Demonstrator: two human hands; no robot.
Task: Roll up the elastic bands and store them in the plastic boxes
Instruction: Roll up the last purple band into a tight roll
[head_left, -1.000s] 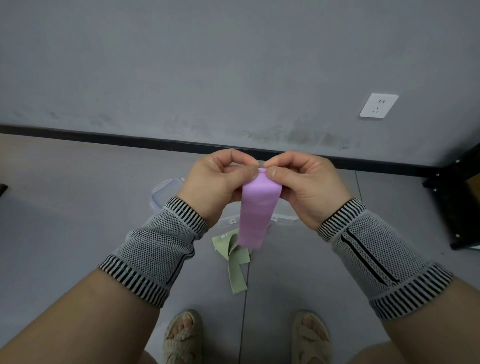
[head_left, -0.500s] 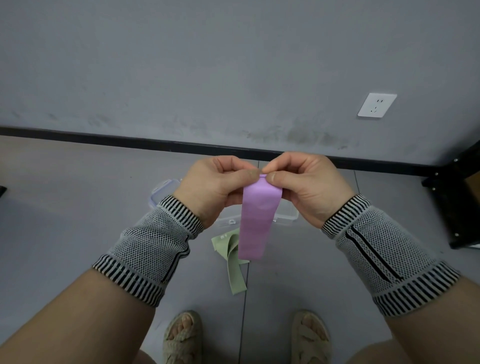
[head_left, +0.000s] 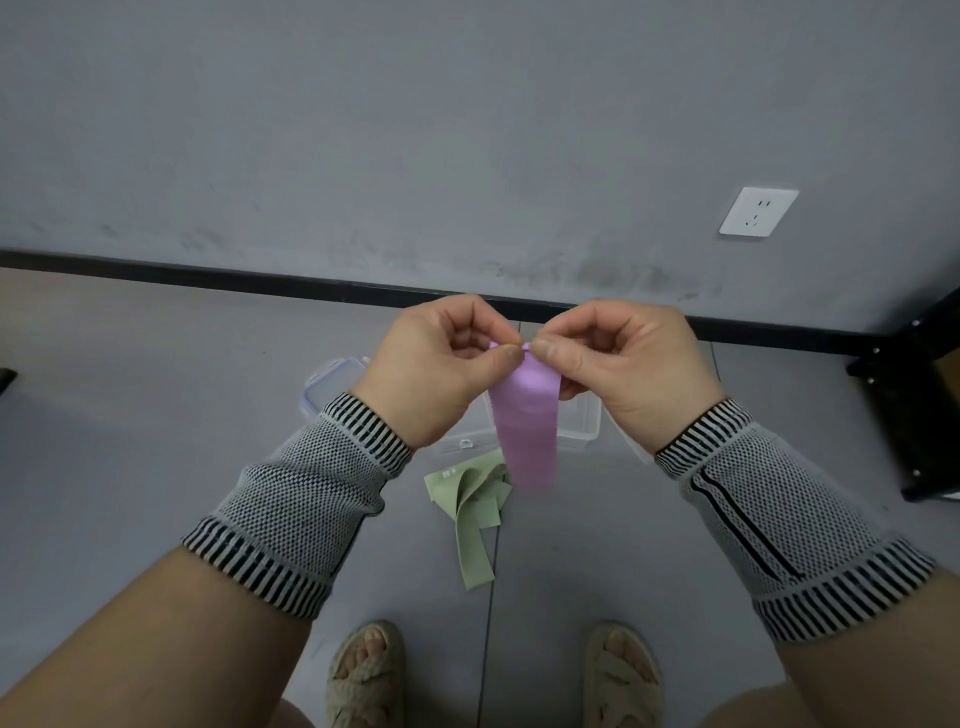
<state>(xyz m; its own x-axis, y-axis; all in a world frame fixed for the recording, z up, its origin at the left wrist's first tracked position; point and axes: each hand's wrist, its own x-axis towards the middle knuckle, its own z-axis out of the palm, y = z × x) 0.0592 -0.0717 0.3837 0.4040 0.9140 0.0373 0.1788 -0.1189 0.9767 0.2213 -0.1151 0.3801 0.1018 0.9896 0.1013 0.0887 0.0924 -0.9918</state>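
A purple elastic band (head_left: 525, 422) hangs down in front of me. Its top end is pinched between my left hand (head_left: 441, 371) and my right hand (head_left: 615, 364), thumbs and forefingers meeting at the band's upper edge. A pale green elastic band (head_left: 474, 512) lies crumpled on the grey floor below. Behind my hands sit clear plastic boxes: one (head_left: 579, 421) shows right of the purple band, another (head_left: 330, 387) peeks out past my left wrist. Both are mostly hidden.
My two sandalled feet (head_left: 366, 675) stand at the bottom edge. A black skirting strip (head_left: 208, 275) runs along the grey wall, which carries a white socket (head_left: 758, 212). A black metal frame (head_left: 919, 395) stands at the right.
The purple band's free end hangs slightly shorter and sways; my fingers have worked its top edge tighter. Hands stay in about the same place.
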